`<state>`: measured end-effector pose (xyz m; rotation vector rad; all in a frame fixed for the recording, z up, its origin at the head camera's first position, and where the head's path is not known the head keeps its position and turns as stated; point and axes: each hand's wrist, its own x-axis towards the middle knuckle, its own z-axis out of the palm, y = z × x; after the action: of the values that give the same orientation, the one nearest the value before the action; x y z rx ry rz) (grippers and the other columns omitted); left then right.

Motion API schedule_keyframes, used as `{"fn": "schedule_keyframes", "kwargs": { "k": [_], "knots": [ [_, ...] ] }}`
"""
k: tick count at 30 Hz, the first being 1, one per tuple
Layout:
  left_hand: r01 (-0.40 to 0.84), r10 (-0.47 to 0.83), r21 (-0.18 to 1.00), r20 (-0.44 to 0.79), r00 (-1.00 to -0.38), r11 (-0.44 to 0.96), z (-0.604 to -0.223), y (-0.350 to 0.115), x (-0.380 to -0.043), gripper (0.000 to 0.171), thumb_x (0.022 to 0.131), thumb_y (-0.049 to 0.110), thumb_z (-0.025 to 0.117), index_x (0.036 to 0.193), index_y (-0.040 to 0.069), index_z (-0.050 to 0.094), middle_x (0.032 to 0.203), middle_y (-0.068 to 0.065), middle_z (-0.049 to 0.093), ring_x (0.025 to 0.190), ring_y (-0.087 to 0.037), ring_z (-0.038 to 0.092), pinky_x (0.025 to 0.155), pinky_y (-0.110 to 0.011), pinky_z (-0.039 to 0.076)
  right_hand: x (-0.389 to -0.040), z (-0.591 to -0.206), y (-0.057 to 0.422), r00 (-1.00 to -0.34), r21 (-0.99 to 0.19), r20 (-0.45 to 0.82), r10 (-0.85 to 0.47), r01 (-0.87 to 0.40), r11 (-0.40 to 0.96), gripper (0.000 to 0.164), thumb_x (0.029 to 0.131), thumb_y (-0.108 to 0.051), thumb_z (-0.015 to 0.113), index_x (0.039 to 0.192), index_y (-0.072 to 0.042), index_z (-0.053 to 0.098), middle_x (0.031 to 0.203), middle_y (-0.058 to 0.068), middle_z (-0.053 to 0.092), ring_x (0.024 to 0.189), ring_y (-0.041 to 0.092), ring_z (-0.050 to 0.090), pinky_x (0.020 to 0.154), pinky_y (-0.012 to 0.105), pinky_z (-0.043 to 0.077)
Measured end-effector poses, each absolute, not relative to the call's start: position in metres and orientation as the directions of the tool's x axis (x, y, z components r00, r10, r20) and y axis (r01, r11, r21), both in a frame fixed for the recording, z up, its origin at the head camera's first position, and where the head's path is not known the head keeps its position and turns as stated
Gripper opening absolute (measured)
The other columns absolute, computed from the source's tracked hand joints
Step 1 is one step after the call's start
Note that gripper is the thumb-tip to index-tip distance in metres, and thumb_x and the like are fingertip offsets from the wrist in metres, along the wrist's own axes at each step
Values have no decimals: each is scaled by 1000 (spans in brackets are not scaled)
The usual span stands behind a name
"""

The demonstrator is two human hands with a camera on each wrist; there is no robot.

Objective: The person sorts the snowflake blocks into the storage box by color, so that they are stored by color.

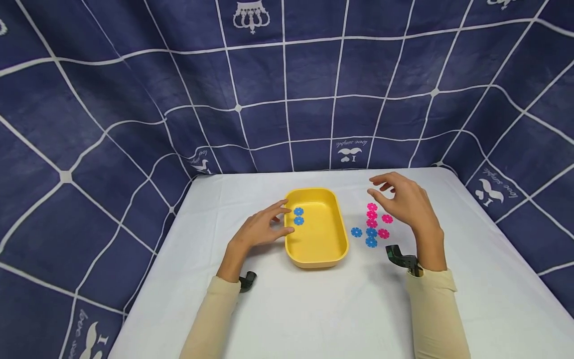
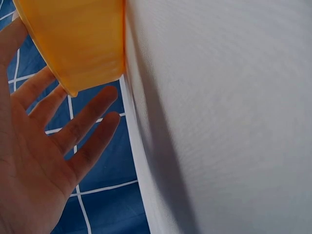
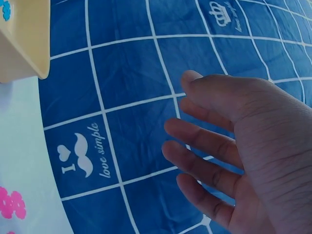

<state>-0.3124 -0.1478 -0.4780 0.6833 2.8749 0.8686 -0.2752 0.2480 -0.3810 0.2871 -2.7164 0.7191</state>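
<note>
A yellow tray stands on the white table, with two blue flower-shaped discs on its left inner wall or floor; I cannot tell which. My left hand is at the tray's left rim, its fingers spread and fairly straight, some tips reaching over the edge. Seen from the left wrist, the hand lies against the tray's side. My right hand is raised behind and right of the loose discs, fingers loosely bent, nothing visible between them. Several pink discs and three blue discs lie below it.
White cloth covers the table. Behind and at the sides hangs a dark blue curtain with white grid lines. Dark wrist-camera mounts stick out from both wrists. The tray's corner also shows in the right wrist view.
</note>
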Motion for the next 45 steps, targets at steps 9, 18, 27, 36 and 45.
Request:
{"fn": "schedule_keyframes", "kwargs": {
  "k": [9,18,27,36,45],
  "knots": [
    [401,438,542,66,-897,739,-479,-150,-312,68,93,63,77,151,29,64,168,15,43,115,-14,70,95,-48,56,-284,-393,246,-949,-466,283,-136,-260,846,43,99,-35,79,134,-11,74,130,16,72,111,39,68,90,62,58],
    [408,445,541,68,-893,735,-479,-148,-316,67,93,62,76,150,29,65,170,17,40,116,-15,70,97,-49,56,-293,-410,251,-971,-499,199,-135,-219,838,43,100,-37,77,135,-11,73,131,16,72,113,40,67,93,62,57],
    [410,453,547,62,-889,730,-480,-147,-316,66,94,60,77,150,28,65,171,18,38,117,-15,70,98,-49,56,-302,-429,253,-980,-546,117,-161,-199,814,44,100,-38,78,134,-11,74,127,13,73,113,36,66,95,60,57],
    [420,456,544,76,-887,726,-477,-147,-317,66,94,62,75,150,28,64,171,18,38,116,-13,69,95,-48,56,-311,-441,254,-965,-594,35,-261,-230,771,44,98,-31,81,134,-6,74,126,14,74,113,34,67,96,55,59],
    [412,449,548,73,-891,728,-481,-146,-318,64,95,58,77,150,29,64,171,18,38,115,-13,69,95,-49,55,-312,-456,254,-953,-609,-60,-297,-201,767,39,98,-29,82,130,-8,76,119,10,75,103,28,66,99,54,58]
  ]
}}
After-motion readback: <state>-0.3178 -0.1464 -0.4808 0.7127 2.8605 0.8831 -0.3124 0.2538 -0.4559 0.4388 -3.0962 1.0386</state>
